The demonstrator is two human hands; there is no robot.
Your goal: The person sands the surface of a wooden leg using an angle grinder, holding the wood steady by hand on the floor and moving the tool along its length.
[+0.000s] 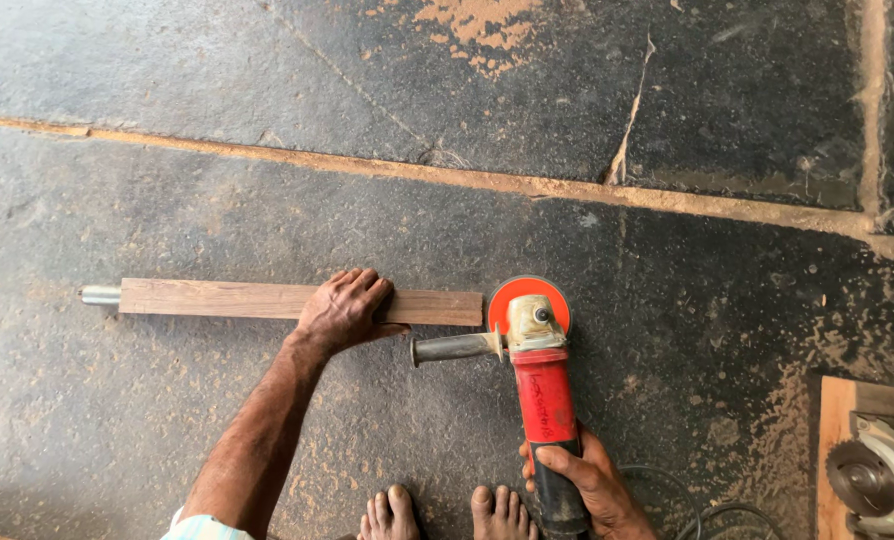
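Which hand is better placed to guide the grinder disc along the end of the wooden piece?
The right hand. It already grips the red grinder, whose orange disc sits at the end of the wooden piece. The left hand presses down on the wood, probably to keep it from moving.

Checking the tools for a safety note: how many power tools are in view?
2. A red angle grinder in the right hand, beside the wooden plank under the left hand; a circular saw, cut off at the right edge.
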